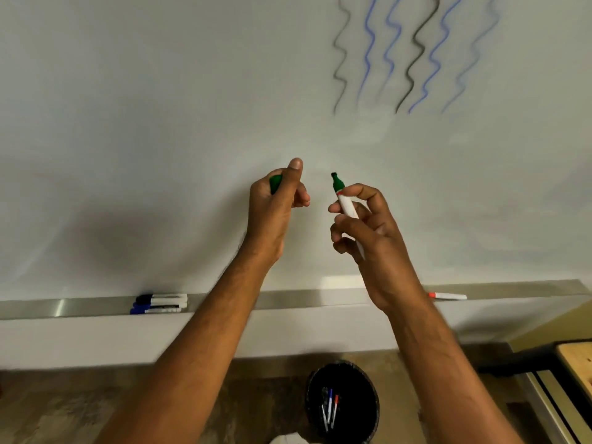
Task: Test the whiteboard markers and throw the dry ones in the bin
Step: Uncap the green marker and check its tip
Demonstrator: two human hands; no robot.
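Uncapped and ready for testing: green marker [347, 208] pinched in right hand [368, 225], tip aimed at whiteboard [160, 123]; green cap [275, 183] curled inside left hand [275, 206]. Below, bin [342, 402] holding discards; spares along tray [288, 299].

I see two bare forearms, no sleeves; left hand [277, 200] and right hand [368, 225] wear no gloves, rings or watch.

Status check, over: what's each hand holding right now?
Left hand grips green cap. Right hand holds uncapped green marker, tip up, off whiteboard. Bin below, path clear.
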